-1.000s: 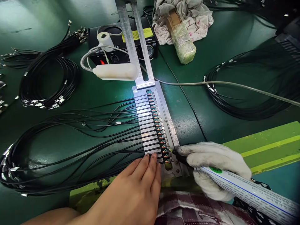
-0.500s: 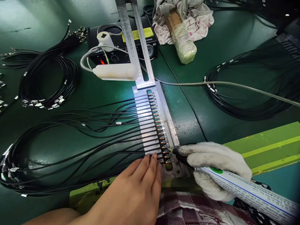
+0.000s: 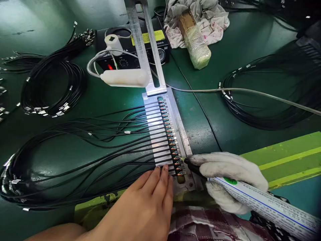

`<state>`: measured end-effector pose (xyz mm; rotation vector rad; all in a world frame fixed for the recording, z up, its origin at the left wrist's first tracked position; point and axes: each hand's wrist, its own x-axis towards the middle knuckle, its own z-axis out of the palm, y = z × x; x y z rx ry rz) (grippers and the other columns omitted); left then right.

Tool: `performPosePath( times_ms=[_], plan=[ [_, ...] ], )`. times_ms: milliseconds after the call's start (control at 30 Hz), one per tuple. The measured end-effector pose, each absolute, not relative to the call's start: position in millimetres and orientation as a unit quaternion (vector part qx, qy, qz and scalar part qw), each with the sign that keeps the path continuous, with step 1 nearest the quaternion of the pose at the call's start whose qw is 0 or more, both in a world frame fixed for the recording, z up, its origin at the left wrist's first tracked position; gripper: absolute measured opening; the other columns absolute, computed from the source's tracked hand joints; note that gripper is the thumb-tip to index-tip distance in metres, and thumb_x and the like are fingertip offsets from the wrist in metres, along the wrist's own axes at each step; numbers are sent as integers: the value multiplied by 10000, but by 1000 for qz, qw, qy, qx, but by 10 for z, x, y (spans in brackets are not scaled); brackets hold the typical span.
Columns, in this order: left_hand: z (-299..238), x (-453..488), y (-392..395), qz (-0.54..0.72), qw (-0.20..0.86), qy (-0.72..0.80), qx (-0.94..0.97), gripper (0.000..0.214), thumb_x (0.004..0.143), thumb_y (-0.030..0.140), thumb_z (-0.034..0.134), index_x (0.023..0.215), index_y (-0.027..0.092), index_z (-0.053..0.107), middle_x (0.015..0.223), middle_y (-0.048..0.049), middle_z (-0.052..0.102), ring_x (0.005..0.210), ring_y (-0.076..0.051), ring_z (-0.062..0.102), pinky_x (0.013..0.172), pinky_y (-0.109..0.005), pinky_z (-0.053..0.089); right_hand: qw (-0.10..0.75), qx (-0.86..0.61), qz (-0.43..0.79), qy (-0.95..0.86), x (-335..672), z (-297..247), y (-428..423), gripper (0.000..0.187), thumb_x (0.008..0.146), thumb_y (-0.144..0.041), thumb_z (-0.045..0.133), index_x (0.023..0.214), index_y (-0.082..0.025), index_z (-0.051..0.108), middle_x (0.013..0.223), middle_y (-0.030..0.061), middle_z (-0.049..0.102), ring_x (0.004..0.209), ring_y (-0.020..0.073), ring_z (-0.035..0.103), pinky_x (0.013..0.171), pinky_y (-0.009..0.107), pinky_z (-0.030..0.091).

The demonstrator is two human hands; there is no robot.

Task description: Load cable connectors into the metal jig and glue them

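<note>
My bare left hand (image 3: 147, 201) lies with its fingers stretched out over the near end of the metal fixture (image 3: 160, 147), fingertips on the lowest black cables (image 3: 135, 163). What is under its palm is hidden. In the fixture, the cables lie side by side, their stripped coloured wire ends (image 3: 173, 143) meeting small connectors in a dark slot. My right hand (image 3: 233, 174), in a white glove, is closed around a white printed tube (image 3: 265, 204) with a black nozzle. The thin nozzle tip is at the wire ends low in the row; whether it touches cannot be made out.
A white lamp (image 3: 125, 77) lights the fixture beside a black control box (image 3: 100, 40). A slotted metal bar (image 3: 137, 40) rises from the fixture's far end. Coiled cables (image 3: 52, 88) lie left, more cables (image 3: 250, 117) right. A wrapped block (image 3: 198, 50) lies by a cloth (image 3: 215, 23).
</note>
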<state>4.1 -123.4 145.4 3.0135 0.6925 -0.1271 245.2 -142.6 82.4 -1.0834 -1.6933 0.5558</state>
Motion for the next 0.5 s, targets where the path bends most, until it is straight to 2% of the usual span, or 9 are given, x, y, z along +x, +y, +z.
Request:
performPosePath(
  times_ms=[200, 400, 500],
  plan=[
    [1474, 43, -1237, -49, 31, 215, 975, 424, 964, 248, 359, 1240, 89, 638, 1263, -136, 666, 1121, -247, 624, 946, -365, 421, 495, -414, 232, -728, 2461, 818, -1411, 275, 716, -169, 726, 989, -151, 698, 1027, 110, 760, 851, 250, 751, 733, 344, 642],
    [1464, 94, -1207, -45, 22, 221, 974, 430, 964, 236, 339, 1229, 93, 646, 1263, -130, 668, 1128, -247, 623, 960, -371, 408, 511, -441, 199, -711, 2441, 791, -1429, 210, 804, -265, 690, 1009, -219, 702, 990, 84, 769, 820, 245, 756, 673, 324, 654],
    [1443, 94, -1223, -36, 16, 227, 973, 453, 968, 216, 297, 1211, 99, 661, 1256, -116, 673, 1119, -242, 636, 952, -366, 403, 515, -444, 175, -712, 2467, 804, -1469, 182, 838, -295, 664, 1002, -227, 707, 990, 83, 770, 810, 251, 757, 692, 334, 657]
  ],
)
